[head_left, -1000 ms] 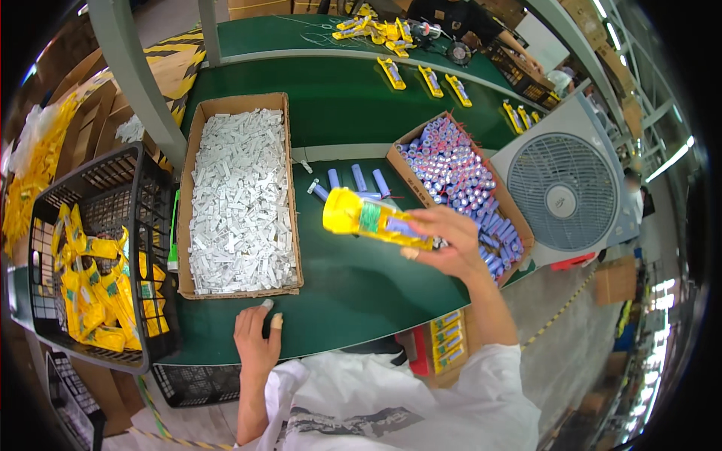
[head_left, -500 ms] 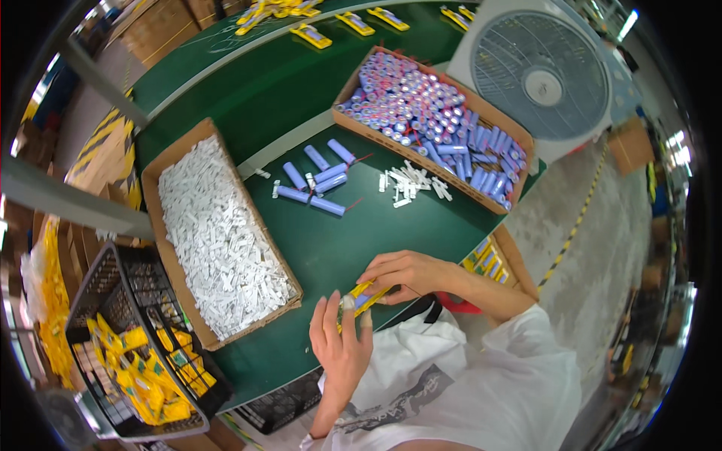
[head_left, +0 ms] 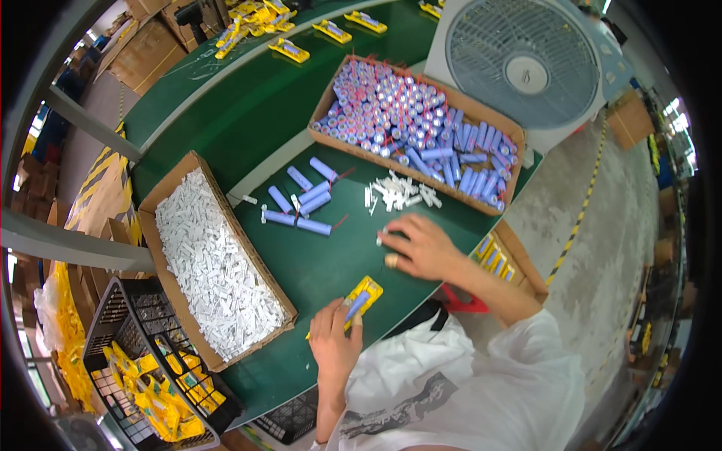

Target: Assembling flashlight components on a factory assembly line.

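Observation:
My left hand (head_left: 335, 338) grips the lower end of a narrow yellow plastic case (head_left: 368, 288) near the table's front edge. A light-purple cylindrical battery cell (head_left: 358, 303) lies lengthwise in it; the fingers hide its lower part. To the right and farther off, my right hand (head_left: 425, 248) hovers over the green tabletop with thumb and fingers apart. Small white patches show at its fingertips; I cannot make out what they are. Just beyond it is a small pile of white plastic pieces (head_left: 402, 191). Several loose purple battery cells (head_left: 314, 203) lie to the left of that pile.
A cardboard box of white pieces (head_left: 284, 319) stands left, another full of battery cells (head_left: 338, 139) at the back. Behind it is a grey fan (head_left: 526, 75). Yellow cases (head_left: 329, 31) lie along the far green belt. A black crate (head_left: 105, 331) holds yellow packages.
My right hand has let go of the yellow case and moved away toward the white pile. My left hand still holds the case, now lower and more exposed. The view has shifted slightly.

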The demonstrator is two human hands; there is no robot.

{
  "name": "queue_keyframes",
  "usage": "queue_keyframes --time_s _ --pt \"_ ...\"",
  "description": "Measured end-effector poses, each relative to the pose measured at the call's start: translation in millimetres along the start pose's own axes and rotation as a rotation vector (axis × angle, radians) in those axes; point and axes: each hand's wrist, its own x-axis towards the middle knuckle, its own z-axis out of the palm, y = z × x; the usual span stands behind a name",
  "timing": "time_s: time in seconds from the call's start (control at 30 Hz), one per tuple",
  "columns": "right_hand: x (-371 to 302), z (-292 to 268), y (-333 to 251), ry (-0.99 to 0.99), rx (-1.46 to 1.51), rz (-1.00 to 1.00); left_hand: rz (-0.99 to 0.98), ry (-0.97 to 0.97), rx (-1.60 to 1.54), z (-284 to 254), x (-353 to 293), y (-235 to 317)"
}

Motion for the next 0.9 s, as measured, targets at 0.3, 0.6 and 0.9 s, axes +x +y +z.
queue_keyframes --time_s 0.3,0.6,0.9 --pt "-76.8 11.3 -41.0 -0.055 0.220 -0.263 0.045 -0.038 0.078 -11.9 -5.8 -7.0" --pt "-48.3 4.8 -19.9 -0.092 0.572 -0.170 0.034 -0.013 0.033 -12.7 -1.6 -4.5" --pt "17.8 18.5 -27.4 -0.348 0.889 0.207 0.068 0.067 0.052 -6.3 -11.3 -1.1"
